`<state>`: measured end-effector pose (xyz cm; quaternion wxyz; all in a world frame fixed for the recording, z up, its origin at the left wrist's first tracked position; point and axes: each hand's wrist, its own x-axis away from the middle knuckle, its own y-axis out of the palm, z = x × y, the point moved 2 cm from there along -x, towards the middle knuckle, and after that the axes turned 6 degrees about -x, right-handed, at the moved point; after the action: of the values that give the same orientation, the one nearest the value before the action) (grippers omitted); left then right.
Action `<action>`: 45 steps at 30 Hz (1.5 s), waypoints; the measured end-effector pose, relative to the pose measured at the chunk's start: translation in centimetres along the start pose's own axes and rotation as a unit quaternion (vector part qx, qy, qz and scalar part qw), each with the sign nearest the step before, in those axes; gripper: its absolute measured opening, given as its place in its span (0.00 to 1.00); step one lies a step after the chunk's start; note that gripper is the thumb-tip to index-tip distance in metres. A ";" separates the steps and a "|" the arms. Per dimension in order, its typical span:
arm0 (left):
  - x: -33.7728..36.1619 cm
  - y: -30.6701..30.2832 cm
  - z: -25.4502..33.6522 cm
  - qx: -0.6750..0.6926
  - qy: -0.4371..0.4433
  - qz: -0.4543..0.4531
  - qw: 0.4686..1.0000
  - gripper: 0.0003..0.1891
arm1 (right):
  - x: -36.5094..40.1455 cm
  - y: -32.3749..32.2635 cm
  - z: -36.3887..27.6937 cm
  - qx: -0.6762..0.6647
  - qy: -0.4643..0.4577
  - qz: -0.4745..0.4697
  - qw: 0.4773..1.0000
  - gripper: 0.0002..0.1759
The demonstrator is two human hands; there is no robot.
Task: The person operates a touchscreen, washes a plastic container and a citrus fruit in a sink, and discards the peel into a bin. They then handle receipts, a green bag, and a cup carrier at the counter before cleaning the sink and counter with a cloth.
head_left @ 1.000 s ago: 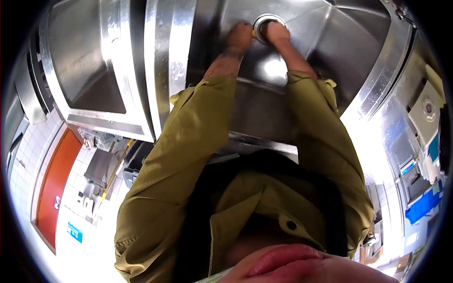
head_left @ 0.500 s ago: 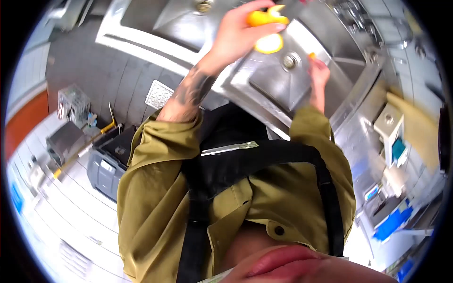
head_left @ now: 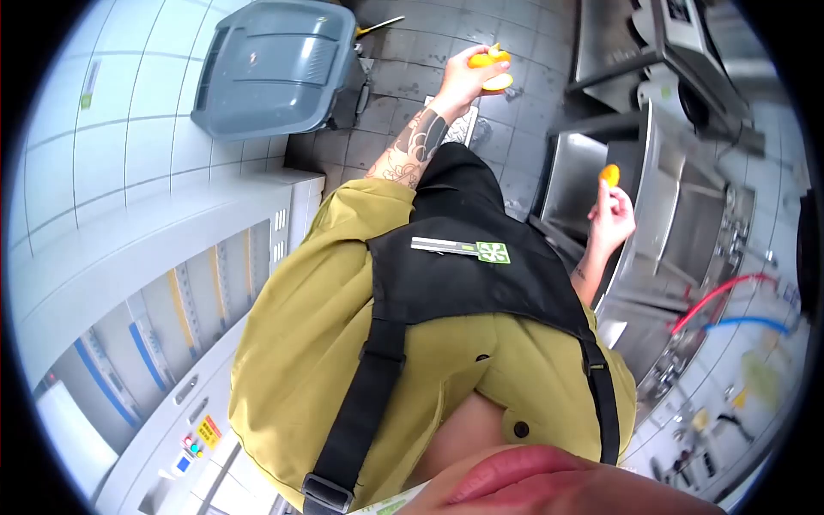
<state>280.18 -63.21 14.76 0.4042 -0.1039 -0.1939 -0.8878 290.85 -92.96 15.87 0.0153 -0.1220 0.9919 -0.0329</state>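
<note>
My left hand (head_left: 468, 79), on a tattooed forearm, is wrapped round several pieces of orange peel (head_left: 489, 60). One piece below shows its white inner side. This hand is held out over the dark tiled floor, to the right of a grey lidded bin (head_left: 279, 64). My right hand (head_left: 611, 219) pinches one small round piece of orange (head_left: 609, 176) between thumb and fingertips. It is held up in front of the steel sink unit (head_left: 644, 193), apart from the left hand.
A white metal cabinet with a control panel (head_left: 196, 442) runs along the left. Red (head_left: 721, 296) and blue hoses (head_left: 747, 322) hang by the taps at right. A steel shelf unit (head_left: 614, 51) stands at the upper right. Dark floor tiles (head_left: 524, 129) lie ahead.
My body has turned left, away from the sinks, which now lie at my right. The grey bin is now large at the upper left. Both hands keep hold of their orange pieces.
</note>
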 end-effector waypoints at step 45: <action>-5.3 -34.9 -5.0 -0.142 -0.276 0.632 0.710 0.17 | -33.3 66.1 16.8 0.257 0.064 -0.809 0.525 0.05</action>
<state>257.07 -40.87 -0.69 0.7800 -0.4988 -0.0576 -0.3735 307.84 -21.89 -4.74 -0.0505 -0.8602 0.4150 -0.2920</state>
